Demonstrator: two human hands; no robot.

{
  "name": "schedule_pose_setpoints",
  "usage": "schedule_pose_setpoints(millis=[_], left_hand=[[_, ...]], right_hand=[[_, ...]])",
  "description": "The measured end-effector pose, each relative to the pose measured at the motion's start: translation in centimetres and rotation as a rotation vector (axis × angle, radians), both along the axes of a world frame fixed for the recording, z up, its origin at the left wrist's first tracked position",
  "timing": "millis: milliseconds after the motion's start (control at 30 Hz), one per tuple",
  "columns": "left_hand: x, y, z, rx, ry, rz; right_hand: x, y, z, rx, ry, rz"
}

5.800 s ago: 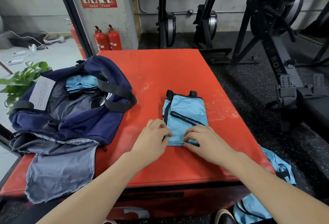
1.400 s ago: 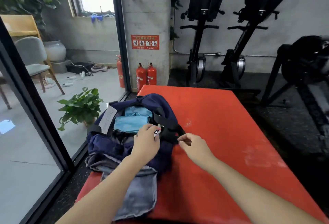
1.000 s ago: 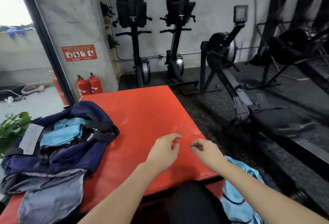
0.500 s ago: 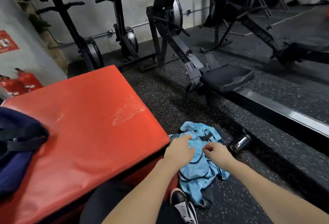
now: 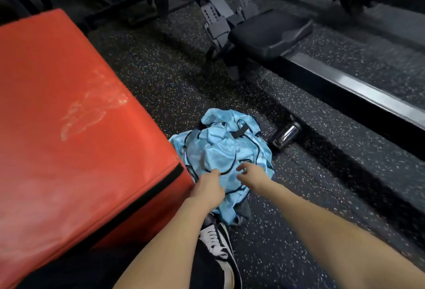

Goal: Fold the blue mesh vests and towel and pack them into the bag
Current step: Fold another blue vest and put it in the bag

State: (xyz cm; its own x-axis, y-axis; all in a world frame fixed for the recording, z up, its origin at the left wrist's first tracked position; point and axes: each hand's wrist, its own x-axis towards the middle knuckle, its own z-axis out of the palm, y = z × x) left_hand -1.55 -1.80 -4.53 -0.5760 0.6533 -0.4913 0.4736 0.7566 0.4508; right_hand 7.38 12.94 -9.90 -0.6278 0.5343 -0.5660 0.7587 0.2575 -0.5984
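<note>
A crumpled heap of light blue mesh vests point(image 5: 226, 150) with black trim lies on the speckled floor beside the corner of the red padded block point(image 5: 69, 127). My left hand point(image 5: 208, 187) is at the heap's near left edge, its fingers curled onto the black-trimmed cloth. Just right of it, my right hand point(image 5: 250, 175) reaches over the heap with loosely spread fingers, touching or nearly touching the fabric. A dark grey bit of cloth point(image 5: 244, 214) pokes out under the heap's near side. The bag is out of view.
A rowing machine stands close behind the heap, with its black seat point(image 5: 271, 33), long rail point(image 5: 349, 88) and a shiny metal foot point(image 5: 286, 134) near the vests. My black-and-white shoe point(image 5: 218, 240) is planted below the heap.
I have turned away from the bag and the block's top and bent down toward the floor. Both hands have come down onto the vest heap; the left now curls on its edge.
</note>
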Motion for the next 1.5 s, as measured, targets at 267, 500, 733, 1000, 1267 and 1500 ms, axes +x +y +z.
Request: schedule_pose_setpoints(millis=[267, 500, 733, 1000, 1267, 1500], left_hand=[[-1.4, 1.6, -2.6, -0.02, -0.012, 0.073], [-1.1, 1.4, -1.1, 0.009, -0.033, 0.122], [0.2, 1.4, 5.6, 0.236, 0.004, 0.33], [-0.6, 2.2, 19.1, 0.59, 0.102, 0.366], [-0.7, 1.8, 34.4, 0.807, 0.354, 0.349], [-2.9, -2.4, 44.1, 0.931, 0.474, 0.454]], right_hand=[[-4.0, -0.2, -2.6, -0.453, 0.191, -0.35], [-4.6, 0.2, 0.9, -0.429, 0.252, -0.331], [-4.7, 3.4, 14.6, -0.345, 0.544, -0.278], [-4.0, 3.4, 32.1, -0.241, 0.819, -0.137], [-3.6, -0.3, 48.6, -0.073, 1.042, 0.044], [-4.4, -4.0, 60.5, 0.019, 1.228, 0.156]])
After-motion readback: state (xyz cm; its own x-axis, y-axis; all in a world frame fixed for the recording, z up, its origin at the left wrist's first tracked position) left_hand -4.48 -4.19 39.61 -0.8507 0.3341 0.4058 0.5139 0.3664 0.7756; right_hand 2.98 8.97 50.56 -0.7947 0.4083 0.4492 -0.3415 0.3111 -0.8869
